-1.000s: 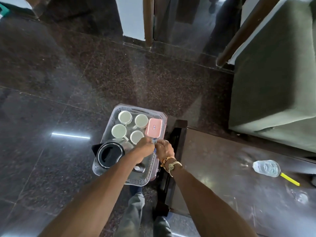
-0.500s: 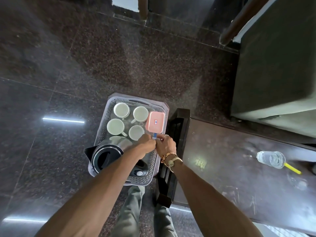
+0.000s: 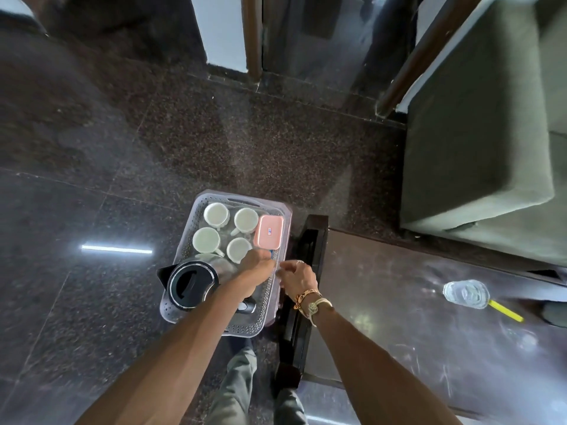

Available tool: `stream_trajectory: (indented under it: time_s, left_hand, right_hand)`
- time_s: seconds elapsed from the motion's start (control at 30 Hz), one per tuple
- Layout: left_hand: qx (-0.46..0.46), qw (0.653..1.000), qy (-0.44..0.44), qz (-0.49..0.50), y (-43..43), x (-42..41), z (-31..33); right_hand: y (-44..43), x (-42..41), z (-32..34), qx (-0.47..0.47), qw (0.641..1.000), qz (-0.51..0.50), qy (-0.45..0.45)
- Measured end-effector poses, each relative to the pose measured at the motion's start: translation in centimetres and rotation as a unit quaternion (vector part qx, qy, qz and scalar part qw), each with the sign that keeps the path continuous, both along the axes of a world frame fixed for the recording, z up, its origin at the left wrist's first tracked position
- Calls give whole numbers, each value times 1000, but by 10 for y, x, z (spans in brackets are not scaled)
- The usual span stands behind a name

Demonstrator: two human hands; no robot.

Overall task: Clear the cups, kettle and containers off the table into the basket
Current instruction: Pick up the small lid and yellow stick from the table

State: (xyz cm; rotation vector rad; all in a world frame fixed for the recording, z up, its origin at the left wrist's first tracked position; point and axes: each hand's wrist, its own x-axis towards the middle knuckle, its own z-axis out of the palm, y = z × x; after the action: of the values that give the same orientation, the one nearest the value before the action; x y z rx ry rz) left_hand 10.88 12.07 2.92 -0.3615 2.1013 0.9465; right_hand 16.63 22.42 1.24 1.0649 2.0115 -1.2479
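Note:
A grey perforated basket [image 3: 245, 328] stands on the dark floor, beside the table's left end. It holds several white cups [image 3: 216, 214], a pink-lidded container [image 3: 268, 232] along its right side and a black kettle [image 3: 191, 285] at its near left. My left hand [image 3: 256, 265] reaches over the basket. Its fingertips pinch a small blue-edged item [image 3: 271, 254] at the near end of the pink container. My right hand [image 3: 299, 279] hovers over the basket's right rim, fingers loosely curled, with nothing seen in it.
The dark glossy table [image 3: 399, 317] runs off to the right. On it lies a clear plastic item with a yellow stick [image 3: 466, 294]. A grey-green sofa [image 3: 475, 164] stands beyond the table. My legs [image 3: 239, 391] are below the basket.
My right hand has let go of the blue-edged item and drawn back to the right. My left hand stays on it. The pink container has settled lower in the basket.

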Motion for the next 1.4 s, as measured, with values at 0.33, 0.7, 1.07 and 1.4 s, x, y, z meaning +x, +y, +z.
stream_trajectory:
  time_s: [0.33, 0.7, 1.07, 1.4]
  left_hand:
    - [102, 991, 88, 21, 61, 59, 112]
    - [223, 962, 123, -96, 172, 125, 201]
    - [261, 927, 77, -258, 226, 231, 193]
    - [267, 898, 72, -342, 282, 305, 195]
  right_hand:
    - [75, 62, 110, 42, 991, -9, 127]
    - [177, 173, 220, 133, 956, -169, 199]
    - [180, 315, 205, 173, 919, -316, 159]
    - [224, 402, 201, 184, 873, -412, 187]
